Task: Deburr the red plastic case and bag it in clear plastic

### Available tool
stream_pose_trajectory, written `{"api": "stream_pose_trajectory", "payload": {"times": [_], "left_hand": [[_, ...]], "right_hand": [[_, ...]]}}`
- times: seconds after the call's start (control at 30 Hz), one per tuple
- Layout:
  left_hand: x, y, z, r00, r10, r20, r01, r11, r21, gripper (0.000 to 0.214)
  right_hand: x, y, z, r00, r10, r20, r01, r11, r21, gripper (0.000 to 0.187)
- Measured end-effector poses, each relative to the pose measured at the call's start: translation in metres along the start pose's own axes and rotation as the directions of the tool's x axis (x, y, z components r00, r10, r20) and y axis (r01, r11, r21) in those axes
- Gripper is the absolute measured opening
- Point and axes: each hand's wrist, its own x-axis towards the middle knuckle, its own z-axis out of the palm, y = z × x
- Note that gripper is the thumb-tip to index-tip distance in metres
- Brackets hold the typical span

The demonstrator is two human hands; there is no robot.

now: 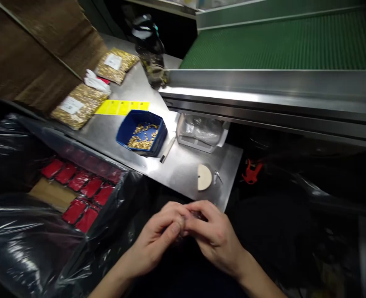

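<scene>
We hold a small, mostly hidden item (197,214) in the closed, pinching fingers of our left hand (161,231) and right hand (215,231), near the metal table (183,167) with its cream disc (205,179) and, farther, blue bin (161,138).

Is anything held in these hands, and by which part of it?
The bare left hand and bare right hand meet at the fingertips; they largely hide anything between, so what is held, and where, cannot be told.
</scene>
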Motion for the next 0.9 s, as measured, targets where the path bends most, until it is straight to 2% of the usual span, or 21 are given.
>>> {"api": "stream_pose_trajectory", "payload": {"times": [0.07, 0.17, 0.27, 0.37, 0.43, 0.5, 0.57, 0.6, 0.63, 0.67, 0.7, 0.73, 0.77, 0.8, 0.83, 0.9], "left_hand": [[-0.004, -0.004, 0.004, 0.993, 0.114, 0.036, -0.113, 0.993, -0.030, 0.034], [-0.007, -0.006, 0.002, 0.943, 0.299, 0.144, -0.299, 0.954, -0.017, 0.067], [-0.011, -0.007, -0.006, 0.919, 0.339, 0.202, -0.316, 0.939, -0.138, 0.080], [-0.017, -0.012, -0.004, 0.951, 0.271, 0.148, -0.219, 0.930, -0.295, 0.086], [-0.022, -0.018, 0.002, 0.983, 0.166, 0.084, -0.119, 0.908, -0.401, 0.083], [-0.030, -0.024, 0.004, 0.996, 0.073, 0.046, -0.042, 0.878, -0.478, 0.076], [-0.043, -0.026, -0.011, 1.000, 0.029, -0.004, -0.027, 0.866, -0.499, 0.071], [-0.052, -0.025, -0.027, 0.999, 0.005, -0.050, -0.028, 0.883, -0.469, 0.070], [-0.063, -0.022, -0.051, 0.989, 0.004, -0.148, -0.063, 0.917, -0.394, 0.068], [-0.076, -0.018, -0.081, 0.961, -0.002, -0.275, -0.062, 0.973, -0.223, 0.070], [-0.088, -0.013, -0.116, 0.891, 0.053, -0.450, -0.019, 0.997, 0.080, 0.074], [-0.101, -0.009, -0.155, 0.741, 0.176, -0.648, 0.127, 0.911, 0.393, 0.080], [-0.112, -0.005, -0.195, 0.660, 0.164, -0.733, 0.260, 0.866, 0.427, 0.081], [-0.121, -0.004, -0.234, 0.595, 0.107, -0.796, 0.429, 0.795, 0.428, 0.079], [-0.128, -0.005, -0.269, 0.546, 0.050, -0.836, 0.621, 0.646, 0.444, 0.079], [-0.135, -0.016, -0.321, 0.478, 0.017, -0.878, 0.749, 0.515, 0.418, 0.087]], "right_hand": [[-0.003, -0.001, 0.005, 0.990, 0.119, -0.074, -0.103, 0.976, 0.194, 0.023], [-0.015, 0.003, 0.011, 0.943, 0.328, -0.061, -0.268, 0.855, 0.445, 0.016], [-0.021, 0.017, 0.017, 0.883, 0.468, 0.025, -0.400, 0.725, 0.560, 0.014], [-0.017, 0.030, 0.025, 0.829, 0.540, 0.147, -0.516, 0.637, 0.572, 0.023], [-0.012, 0.035, 0.030, 0.822, 0.541, 0.179, -0.545, 0.654, 0.524, 0.025], [-0.008, 0.039, 0.034, 0.842, 0.525, 0.128, -0.518, 0.717, 0.466, 0.024], [-0.006, 0.042, 0.032, 0.838, 0.544, 0.040, -0.507, 0.750, 0.425, 0.024], [-0.007, 0.044, 0.029, 0.819, 0.574, 0.003, -0.524, 0.745, 0.413, 0.025], [-0.007, 0.047, 0.024, 0.794, 0.608, -0.026, -0.549, 0.734, 0.401, 0.027], [-0.008, 0.049, 0.017, 0.771, 0.635, -0.044, -0.574, 0.723, 0.384, 0.029], [-0.009, 0.051, 0.010, 0.757, 0.651, -0.054, -0.594, 0.720, 0.359, 0.031], [-0.009, 0.052, 0.004, 0.758, 0.650, -0.044, -0.605, 0.727, 0.325, 0.032], [-0.009, 0.053, -0.001, 0.769, 0.638, -0.020, -0.608, 0.741, 0.286, 0.033], [-0.008, 0.053, -0.005, 0.785, 0.619, 0.016, -0.603, 0.759, 0.246, 0.033], [-0.008, 0.052, -0.007, 0.800, 0.596, 0.060, -0.594, 0.776, 0.212, 0.033], [-0.006, 0.048, -0.005, 0.813, 0.558, 0.165, -0.579, 0.802, 0.145, 0.034]]}}
